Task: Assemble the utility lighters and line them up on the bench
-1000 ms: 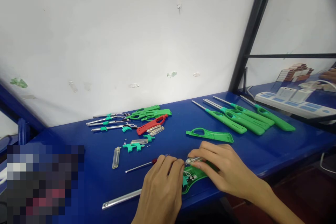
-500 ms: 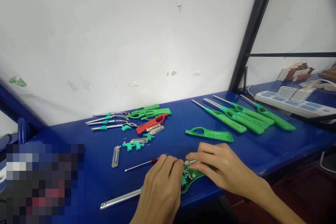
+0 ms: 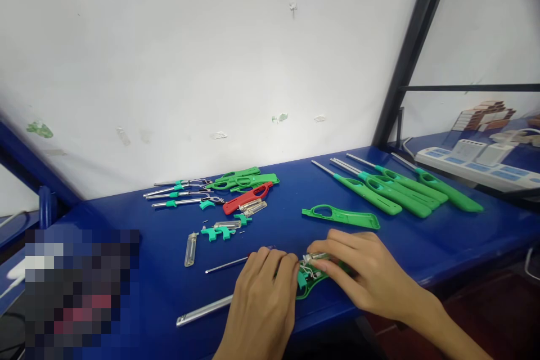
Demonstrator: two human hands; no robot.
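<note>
Opened lighter (image 3: pixel 311 288): slid slightly rightward along the blue table (image 3: pixel 160 270) since half a second ago, both hands going with it; it lies near the front edge, running beneath the left hand and on under the right.
Metal tube (image 3: pixel 205 311): sticks out on the left side of the left hand, pointing left.
Left hand (image 3: pixel 265 292): fingers bent and close together over the lighter, holding it where tube meets handle; thumb hidden.
Right hand (image 3: pixel 365 270): thumb and fingers pinched on a clear tank (image 3: pixel 317 257), just above the handle's inside.
Between the hands: a turquoise trigger (image 3: pixel 302 279) and white wires (image 3: pixel 309 271) show in the shell.
Screwdriver (image 3: pixel 225 265): just beyond the left hand, shaft pointing left, handle mostly covered by the fingers.
Loose green half-shell (image 3: pixel 356 219): farther back, beyond the right hand, apart from it.
</note>
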